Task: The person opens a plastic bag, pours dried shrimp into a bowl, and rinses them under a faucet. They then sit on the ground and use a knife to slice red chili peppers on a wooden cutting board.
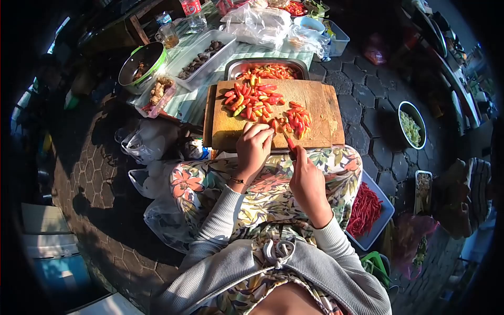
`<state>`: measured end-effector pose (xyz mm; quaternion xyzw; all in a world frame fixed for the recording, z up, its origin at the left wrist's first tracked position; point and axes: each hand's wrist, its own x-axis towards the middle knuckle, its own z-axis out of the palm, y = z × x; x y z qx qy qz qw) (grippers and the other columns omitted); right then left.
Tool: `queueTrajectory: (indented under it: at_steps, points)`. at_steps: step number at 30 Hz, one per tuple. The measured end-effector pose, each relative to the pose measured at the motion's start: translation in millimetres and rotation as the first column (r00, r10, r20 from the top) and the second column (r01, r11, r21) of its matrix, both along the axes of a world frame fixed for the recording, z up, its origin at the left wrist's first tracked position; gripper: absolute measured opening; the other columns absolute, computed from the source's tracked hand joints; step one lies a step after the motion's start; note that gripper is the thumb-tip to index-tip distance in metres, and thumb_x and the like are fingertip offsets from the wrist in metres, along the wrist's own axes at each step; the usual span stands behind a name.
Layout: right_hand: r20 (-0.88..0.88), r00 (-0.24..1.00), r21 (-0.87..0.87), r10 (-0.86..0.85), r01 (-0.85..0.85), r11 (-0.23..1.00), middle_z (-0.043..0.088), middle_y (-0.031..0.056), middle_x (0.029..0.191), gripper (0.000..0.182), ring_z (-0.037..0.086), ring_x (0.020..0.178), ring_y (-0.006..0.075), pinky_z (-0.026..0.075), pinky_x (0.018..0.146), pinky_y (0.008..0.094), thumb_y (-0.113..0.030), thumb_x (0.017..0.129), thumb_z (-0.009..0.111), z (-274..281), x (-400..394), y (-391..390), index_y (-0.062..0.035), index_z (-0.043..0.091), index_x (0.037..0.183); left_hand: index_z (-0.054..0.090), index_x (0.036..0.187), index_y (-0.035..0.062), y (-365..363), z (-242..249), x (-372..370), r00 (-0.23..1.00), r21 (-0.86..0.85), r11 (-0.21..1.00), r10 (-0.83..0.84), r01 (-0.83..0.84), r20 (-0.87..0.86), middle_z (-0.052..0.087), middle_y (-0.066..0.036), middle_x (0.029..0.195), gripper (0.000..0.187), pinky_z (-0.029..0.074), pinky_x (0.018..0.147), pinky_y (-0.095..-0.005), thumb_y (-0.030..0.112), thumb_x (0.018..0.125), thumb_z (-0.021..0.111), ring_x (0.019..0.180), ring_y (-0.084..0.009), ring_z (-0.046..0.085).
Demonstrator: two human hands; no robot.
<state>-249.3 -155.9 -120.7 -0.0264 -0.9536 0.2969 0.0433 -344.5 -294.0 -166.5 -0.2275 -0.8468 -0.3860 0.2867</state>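
On the wooden cutting board (315, 102), a heap of red and orange chilies (253, 100) lies left of a smaller pile of cut chilies (298, 121). My left hand (254, 147) is closed at the board's near edge, its fingertips pinching a red chili (273, 124). A small knife (288, 138) with a red handle is gripped in my right hand (307, 181). Its blade points up and left over the board, close beside my left fingertips. Beyond the board, a metal tray (229, 70) holds more chilies.
At the upper left, a clear plastic box (224, 38) with dark pieces stands near a green-rimmed pan (157, 64). A blue-white tray (386, 220) of long red chilies sits by my right knee. Farther right is a bowl (423, 137) of chopped greens on the paving.
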Motion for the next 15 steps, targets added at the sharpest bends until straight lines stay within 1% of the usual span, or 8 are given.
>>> queueTrajectory:
  at_steps: [1, 3, 4, 6, 7, 9, 10, 15]
  points:
    - [0.004, 1.0, 0.0, -0.003, 0.003, 1.0, 0.059, 0.025, 0.079, 0.037, 0.06, 0.065, 0.0407, 0.049, 0.056, 0.047, -0.004, 0.082, 0.046, -1, 0, -2, 0.0035, 0.041, 0.117, 0.066, 0.08, 0.0034, 0, 0, 0, 1.0, 0.001, 1.0, -0.002, 0.002, 0.008, 0.062, -0.006, 0.083, 0.009, 0.049, 0.067, -0.0331, 0.002, 0.071, 0.066, 0.078, -0.0248, 0.057]
    - [0.019, 1.0, 0.071, -0.004, 0.003, 0.997, 0.059, 0.0247, 0.078, 0.054, 0.061, 0.062, 0.0394, 0.05, 0.054, 0.0463, -0.003, 0.078, 0.049, -2, -1, -5, 0.0006, 0.037, 0.13, 0.066, 0.08, 0.0034, 0, 1, 1, 1.0, 0.009, 1.0, -0.005, 0.005, 0.022, 0.062, -0.006, 0.083, 0.009, 0.049, 0.067, -0.0333, 0.002, 0.071, 0.066, 0.078, -0.0248, 0.058]
    - [0.022, 1.0, 0.074, -0.007, 0.006, 0.997, 0.059, 0.0247, 0.078, 0.054, 0.061, 0.062, 0.0394, 0.05, 0.054, 0.0463, -0.003, 0.078, 0.049, 0, -1, -6, 0.0006, 0.037, 0.13, 0.066, 0.079, 0.0032, 0, 0, 1, 1.0, 0.013, 1.0, 0.001, -0.001, 0.019, 0.062, -0.006, 0.082, 0.009, 0.049, 0.067, -0.0335, 0.002, 0.071, 0.066, 0.078, -0.0251, 0.057]
    - [0.07, 0.998, 0.159, -0.004, -0.007, 0.987, 0.058, 0.0221, 0.072, 0.067, 0.062, 0.058, 0.0359, 0.05, 0.052, 0.0439, -0.002, 0.074, 0.052, 6, -1, -10, -0.0039, 0.032, 0.138, 0.066, 0.079, 0.003, 0, -1, 1, 1.0, 0.021, 1.0, 0.008, -0.008, 0.023, 0.062, -0.006, 0.082, 0.009, 0.048, 0.067, -0.0338, 0.002, 0.07, 0.066, 0.078, -0.0253, 0.057]
    - [0.077, 0.997, 0.161, -0.003, -0.009, 0.987, 0.058, 0.0221, 0.072, 0.067, 0.062, 0.058, 0.0359, 0.05, 0.052, 0.0439, -0.002, 0.074, 0.052, 5, -1, -12, -0.0039, 0.032, 0.138, 0.066, 0.079, 0.0028, 0, -1, 1, 1.0, 0.017, 1.0, 0.007, -0.007, 0.026, 0.062, -0.007, 0.082, 0.009, 0.048, 0.067, -0.0339, 0.002, 0.07, 0.066, 0.078, -0.0257, 0.057]
    - [0.061, 0.998, 0.251, -0.012, -0.004, 0.968, 0.057, 0.0191, 0.068, 0.069, 0.061, 0.054, 0.0323, 0.05, 0.049, 0.041, -0.003, 0.073, 0.053, 4, 0, -18, -0.0065, 0.032, 0.139, 0.065, 0.078, 0.0027, -1, 0, 1, 0.999, 0.012, 1.0, 0.009, -0.009, 0.04, 0.062, -0.007, 0.082, 0.009, 0.048, 0.067, -0.0341, 0.001, 0.07, 0.066, 0.078, -0.026, 0.057]
    - [0.058, 0.998, 0.301, -0.005, -0.013, 0.954, 0.057, 0.0163, 0.066, 0.07, 0.061, 0.053, 0.0297, 0.05, 0.048, 0.0382, -0.004, 0.073, 0.054, 8, 0, -21, -0.0054, 0.032, 0.139, 0.065, 0.079, 0.0026, -1, 2, 1, 0.999, 0.017, 1.0, -0.002, 0.002, 0.046, 0.062, -0.007, 0.082, 0.009, 0.048, 0.067, -0.0341, 0.001, 0.069, 0.066, 0.078, -0.0262, 0.057]
    - [0.123, 0.992, 0.329, -0.018, -0.023, 0.944, 0.057, 0.0156, 0.067, 0.071, 0.061, 0.054, 0.0279, 0.05, 0.048, 0.0373, -0.006, 0.073, 0.056, 9, -6, -32, -0.0025, 0.031, 0.139, 0.065, 0.079, 0.0019, 0, 3, 1, 0.999, 0.032, 0.999, -0.015, 0.014, 0.046, 0.062, -0.008, 0.08, 0.01, 0.048, 0.066, -0.0345, 0.0, 0.069, 0.065, 0.076, -0.0267, 0.057]
